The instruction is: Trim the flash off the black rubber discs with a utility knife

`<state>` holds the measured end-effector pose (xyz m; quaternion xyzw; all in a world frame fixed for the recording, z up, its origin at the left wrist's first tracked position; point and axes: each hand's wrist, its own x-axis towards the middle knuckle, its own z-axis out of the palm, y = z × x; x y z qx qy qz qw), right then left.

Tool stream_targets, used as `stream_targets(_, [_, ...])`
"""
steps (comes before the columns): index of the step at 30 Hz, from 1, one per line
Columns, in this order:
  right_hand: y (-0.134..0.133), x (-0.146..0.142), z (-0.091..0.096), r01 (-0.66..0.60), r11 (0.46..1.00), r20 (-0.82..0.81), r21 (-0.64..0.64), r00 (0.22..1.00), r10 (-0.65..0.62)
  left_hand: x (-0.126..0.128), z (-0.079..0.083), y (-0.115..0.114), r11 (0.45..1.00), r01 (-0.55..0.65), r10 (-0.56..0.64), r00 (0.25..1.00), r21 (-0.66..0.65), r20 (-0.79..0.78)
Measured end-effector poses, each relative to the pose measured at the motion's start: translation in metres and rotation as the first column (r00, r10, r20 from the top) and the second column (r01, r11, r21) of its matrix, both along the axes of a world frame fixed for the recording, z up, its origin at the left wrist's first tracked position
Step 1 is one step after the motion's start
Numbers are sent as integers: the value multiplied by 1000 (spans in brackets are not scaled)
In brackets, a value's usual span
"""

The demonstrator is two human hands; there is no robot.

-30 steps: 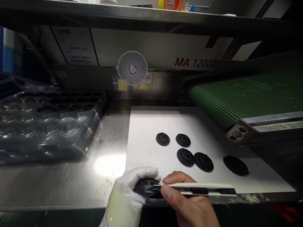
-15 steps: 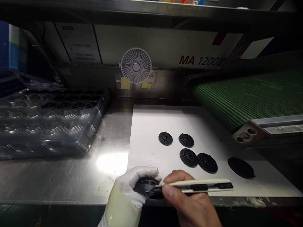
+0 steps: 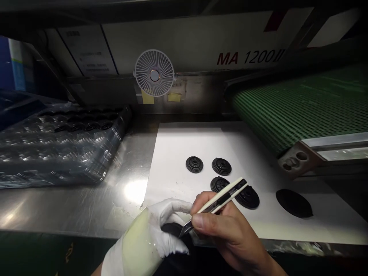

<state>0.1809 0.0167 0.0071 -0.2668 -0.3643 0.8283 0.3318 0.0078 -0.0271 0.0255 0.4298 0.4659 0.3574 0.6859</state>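
Observation:
My left hand (image 3: pixel 166 226), in a white glove with a pale yellow cuff, is closed around a black round part (image 3: pixel 171 229), mostly hidden by the fingers. In my bare right hand (image 3: pixel 227 234) is a cream-coloured utility knife (image 3: pixel 222 197), pinched near its blade end. The blade slants down to the left, its tip at the black part; whether it touches I cannot tell. Just beyond lie several black ribbed discs (image 3: pixel 194 164) on a white sheet (image 3: pixel 172 142), two of them partly behind the knife. Farther right a smooth-faced black disc (image 3: pixel 293 203) rests on the sheet.
At the left stands a stack of clear plastic trays (image 3: pixel 94 168) with black discs in its back pockets. A green conveyor belt (image 3: pixel 301 103) with a metal end bracket (image 3: pixel 299 157) juts in at the right. A small white fan (image 3: pixel 154 73) is at the back wall.
The knife has swung from nearly level to a steep slant, its rear end up. My left hand has turned the black part, which now shows less. The view has shifted slightly.

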Motion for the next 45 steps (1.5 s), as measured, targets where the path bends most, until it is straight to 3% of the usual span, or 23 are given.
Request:
stream_targets(6, [3, 9, -1, -102, 994, -15, 45, 995, 103, 14, 7, -13, 996, -79, 81, 994, 27, -67])
stream_targets(10, [-11, 27, 0, -220, 963, 104, 153, 973, 206, 12, 8, -31, 994, -107, 111, 975, 35, -190])
stream_targets(12, [-24, 39, 2, -281, 939, 193, 197, 951, 244, -2, -2, -35, 973, -172, 216, 918, 155, -334])
stream_targets(14, [-40, 50, 3, -255, 926, 305, 278, 938, 166, -29, -21, -32, 877, -226, 436, 744, 424, -506])
stream_targets(15, [-49, 55, 4, -211, 920, 370, 330, 926, 80, -46, -33, -27, 784, -201, 581, 571, 587, -580])
stream_targets(16, [-58, 60, 4, -164, 909, 430, 384, 903, -19, -64, -44, -22, 731, -186, 647, 495, 657, -580])
stream_targets(18, [-75, 67, 6, -87, 872, 501, 483, 843, -194, -97, -63, -10, 693, -107, 678, 431, 713, -595])
stream_targets(20, [-91, 72, 11, -28, 820, 491, 572, 813, -314, -121, -74, -4, 683, -16, 676, 395, 730, -623])
stream_targets(23, [-116, 79, 27, 34, 767, 455, 641, 787, -416, -136, -80, -7, 672, 112, 658, 364, 732, -659])
stream_targets(27, [-143, 92, 46, 127, 801, 466, 585, 756, -460, -140, -79, -8, 674, 208, 631, 338, 709, -698])
stream_targets(31, [-144, 101, 49, 200, 861, 349, 467, 853, -387, -141, -67, 8, 694, 227, 609, 320, 683, -726])
stream_targets(33, [-134, 99, 46, 212, 863, 306, 458, 874, -377, -129, -57, 17, 702, 217, 608, 313, 678, -730])
stream_targets(35, [-119, 93, 43, 269, 815, 294, 513, 837, -461, -98, -47, 24, 698, 223, 602, 333, 681, -726])
stream_targets(38, [-93, 82, 36, 373, 710, 299, 597, 718, -629, -18, -34, 36, 671, 299, 539, 431, 678, -724])
stream_targets(40, [-77, 78, 30, 419, 669, 325, 614, 639, -697, 40, -31, 48, 657, 361, 471, 488, 661, -735])
stream_targets(43, [-58, 80, 19, 432, 660, 370, 615, 582, -725, 102, -34, 70, 673, 436, 349, 525, 597, -776])
stream_targets(45, [-49, 84, 10, 376, 677, 422, 632, 567, -708, 120, -38, 85, 698, 469, 263, 535, 542, -803])
